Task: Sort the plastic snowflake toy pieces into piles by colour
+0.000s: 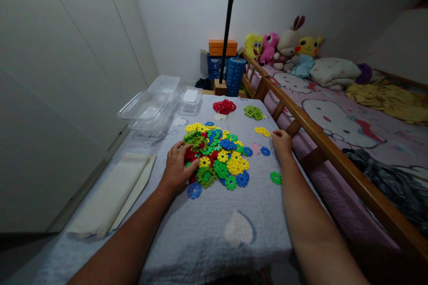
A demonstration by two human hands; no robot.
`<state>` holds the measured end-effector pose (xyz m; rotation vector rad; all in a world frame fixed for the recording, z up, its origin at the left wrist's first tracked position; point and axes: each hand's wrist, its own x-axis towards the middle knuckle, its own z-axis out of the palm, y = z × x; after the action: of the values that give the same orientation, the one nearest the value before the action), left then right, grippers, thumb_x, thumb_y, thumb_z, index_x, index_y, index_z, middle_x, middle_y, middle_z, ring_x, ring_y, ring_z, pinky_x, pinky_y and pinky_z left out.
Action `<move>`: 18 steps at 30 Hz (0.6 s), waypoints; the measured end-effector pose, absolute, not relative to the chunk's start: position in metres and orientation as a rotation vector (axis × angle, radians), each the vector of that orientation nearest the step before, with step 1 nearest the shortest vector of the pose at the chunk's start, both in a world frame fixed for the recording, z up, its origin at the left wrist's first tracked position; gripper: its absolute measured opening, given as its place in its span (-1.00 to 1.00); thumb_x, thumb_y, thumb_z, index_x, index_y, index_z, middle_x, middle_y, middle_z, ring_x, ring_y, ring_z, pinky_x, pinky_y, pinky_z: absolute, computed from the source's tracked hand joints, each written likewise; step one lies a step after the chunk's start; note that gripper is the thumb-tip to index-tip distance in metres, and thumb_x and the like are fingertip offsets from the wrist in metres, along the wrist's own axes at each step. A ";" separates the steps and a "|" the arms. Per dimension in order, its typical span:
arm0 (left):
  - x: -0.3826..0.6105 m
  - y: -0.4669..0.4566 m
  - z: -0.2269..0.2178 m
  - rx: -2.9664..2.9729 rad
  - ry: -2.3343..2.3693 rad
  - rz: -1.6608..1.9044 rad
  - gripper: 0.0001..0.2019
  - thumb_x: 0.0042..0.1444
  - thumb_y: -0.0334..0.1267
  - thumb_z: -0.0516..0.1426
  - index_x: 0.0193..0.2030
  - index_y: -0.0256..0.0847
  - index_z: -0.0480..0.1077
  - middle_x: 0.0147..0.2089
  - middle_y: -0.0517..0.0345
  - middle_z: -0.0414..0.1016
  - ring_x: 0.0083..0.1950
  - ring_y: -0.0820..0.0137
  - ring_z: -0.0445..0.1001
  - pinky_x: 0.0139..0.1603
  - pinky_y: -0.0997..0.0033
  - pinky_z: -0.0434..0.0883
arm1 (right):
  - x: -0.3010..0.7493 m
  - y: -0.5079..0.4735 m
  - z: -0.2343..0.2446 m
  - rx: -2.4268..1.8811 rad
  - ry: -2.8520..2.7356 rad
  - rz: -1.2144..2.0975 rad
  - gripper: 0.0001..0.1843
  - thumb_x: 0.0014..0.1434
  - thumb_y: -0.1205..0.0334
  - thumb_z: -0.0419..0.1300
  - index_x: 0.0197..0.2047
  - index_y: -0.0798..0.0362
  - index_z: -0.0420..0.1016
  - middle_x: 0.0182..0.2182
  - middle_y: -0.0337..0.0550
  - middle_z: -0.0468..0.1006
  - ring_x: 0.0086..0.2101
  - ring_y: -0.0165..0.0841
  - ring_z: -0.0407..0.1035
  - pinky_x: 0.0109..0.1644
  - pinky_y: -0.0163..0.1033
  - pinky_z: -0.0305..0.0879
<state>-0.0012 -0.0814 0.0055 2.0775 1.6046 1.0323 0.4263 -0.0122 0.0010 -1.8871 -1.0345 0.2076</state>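
Note:
A mixed heap of plastic snowflake building discs in yellow, green, blue and red lies mid-table. My left hand rests at the heap's left side, thumb and fingers apart, touching red and green pieces. To the right of the heap, my right hand has its fingers curled together; whatever they may hold is hidden. Just beyond its fingertips sits a small group of yellow discs. Farther back are a pile of red pieces and a pile of lime-green square pieces.
Clear plastic containers stand at the back left, with a smaller lidded box beside them. A folded beige cloth lies on the left. The wooden bed rail borders the table's right side. A black pole rises behind.

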 end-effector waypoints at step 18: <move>-0.004 -0.079 0.005 2.036 1.582 1.053 -0.60 0.14 -0.04 0.20 0.07 -0.17 0.46 0.22 -0.10 0.36 0.31 0.03 0.34 0.39 -0.11 0.27 | 0.362 -0.025 0.036 -1.653 -2.264 0.794 -0.67 -0.11 0.21 0.42 -0.22 0.06 0.61 -0.30 -0.21 0.54 -0.30 -0.35 0.35 -0.22 -0.30 0.24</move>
<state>-0.0043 -0.0786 0.0047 2.0358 1.5817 1.0530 0.3619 -0.0250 0.0363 -1.6535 -2.2645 0.7939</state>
